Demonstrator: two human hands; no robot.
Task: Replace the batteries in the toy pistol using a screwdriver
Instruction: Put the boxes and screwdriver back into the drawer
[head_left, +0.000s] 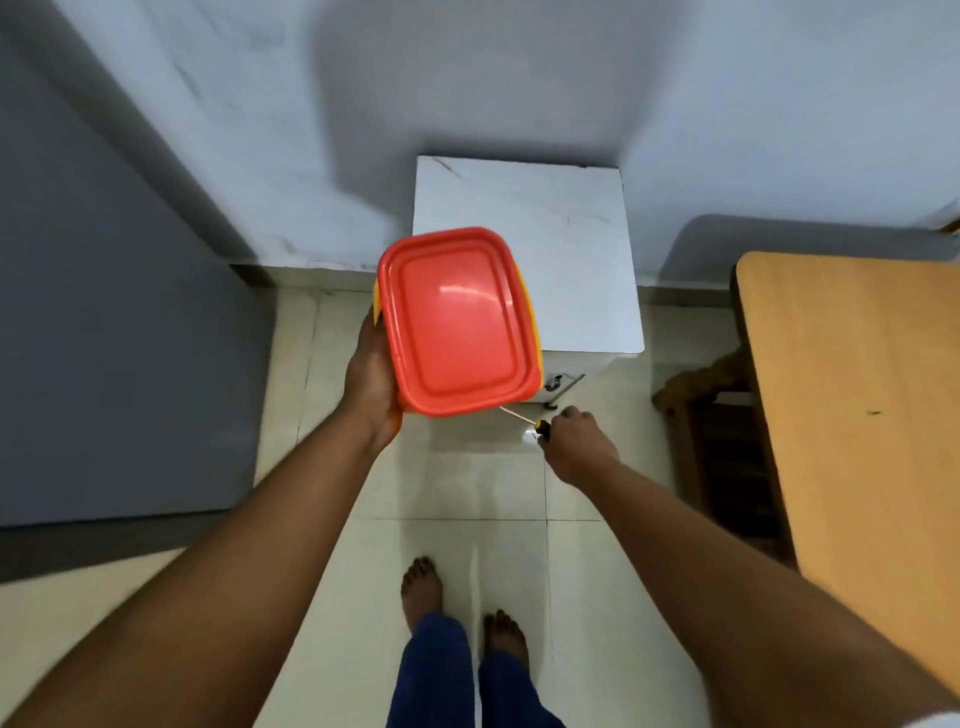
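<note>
A yellow box with a red lid (457, 322) is held in the air in front of me. My left hand (371, 382) grips it from its left side and underneath. My right hand (576, 441) holds a screwdriver (524, 420) by its black and yellow handle. The thin metal shaft points up and left toward the box's lower edge. What lies inside the box is hidden by the lid. No toy pistol or batteries are visible.
A small white cabinet (530, 218) with a marble-look top stands ahead against the wall. A wooden table (852, 395) is on the right, with a wooden chair (717, 415) tucked beside it. A grey panel (104, 312) fills the left. My bare feet stand on pale floor tiles.
</note>
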